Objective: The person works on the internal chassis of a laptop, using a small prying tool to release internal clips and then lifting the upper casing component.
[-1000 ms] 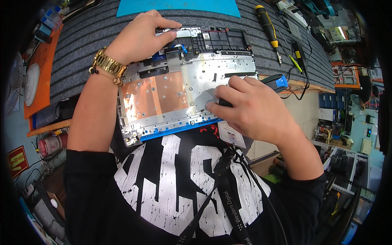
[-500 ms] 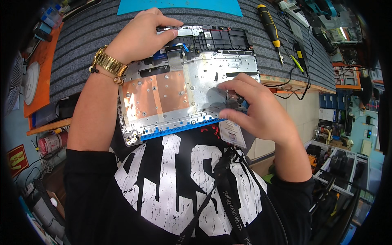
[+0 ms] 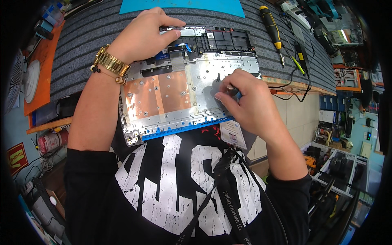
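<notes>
Work piece: a silver metal and black plastic laptop casing panel (image 3: 202, 77), inner face up. A copper-coloured sheet (image 3: 143, 96) covers its left middle, and a bright blue strip (image 3: 188, 128) runs along its near edge. The panel's far part is over the ribbed grey tabletop (image 3: 90, 49); its near part juts past the edge toward the wearer.

Left hand (image 3: 145, 32): holds the far left edge, thumb on the face, forefinger stretched along the rim, gap between them narrow.

Right hand (image 3: 251, 102): above the right half, fingers curled around a dark, blue-tinged tool (image 3: 232, 90), mostly hidden. Kind of tool and contact with the metal: cannot tell.

Step in hand (judged): handwork on the exposed inner face, left hand steadying, right hand working. Next move seems to call for a firm left hold, since the near side looks unsupported, and light, well-aimed pressure from the right.

Edges and room: bare ribbed surface lies beyond the far rim, up to a flat teal mat (image 3: 183, 6). On the right, a yellow-and-black screwdriver (image 3: 270, 26) lies apart from the panel. Tightest side is the near one: a hanging white badge (image 3: 233, 134) is just beside the blue strip and could snag.
</notes>
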The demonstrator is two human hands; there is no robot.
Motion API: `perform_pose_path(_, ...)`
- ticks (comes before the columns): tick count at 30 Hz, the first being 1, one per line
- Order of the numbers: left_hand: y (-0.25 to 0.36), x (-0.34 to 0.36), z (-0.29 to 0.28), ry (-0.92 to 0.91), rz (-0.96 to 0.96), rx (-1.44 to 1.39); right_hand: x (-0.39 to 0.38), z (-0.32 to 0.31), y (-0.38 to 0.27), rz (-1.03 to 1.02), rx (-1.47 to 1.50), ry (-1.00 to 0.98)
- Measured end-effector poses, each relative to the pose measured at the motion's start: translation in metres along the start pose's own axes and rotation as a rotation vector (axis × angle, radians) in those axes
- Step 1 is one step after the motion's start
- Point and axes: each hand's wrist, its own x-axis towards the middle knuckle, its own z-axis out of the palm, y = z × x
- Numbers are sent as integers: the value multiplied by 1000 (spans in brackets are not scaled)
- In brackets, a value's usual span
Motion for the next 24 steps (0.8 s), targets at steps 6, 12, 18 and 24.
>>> perform_pose_path(6, 1, -1, 0, 5, 0, 1, 1, 3, -1, -55, -3, -62)
perform_pose_path(12, 2, 0, 0, 2, -5, -8, 1, 1, -2, 2, 58, -7)
perform_pose_path(18, 3, 0, 0, 6, 2, -4, -2, -7, -4, -80, -34, -107)
perform_pose_path(24, 4, 0, -1, -5, -10, 3, -6, -3, -11, -124, -138, -196)
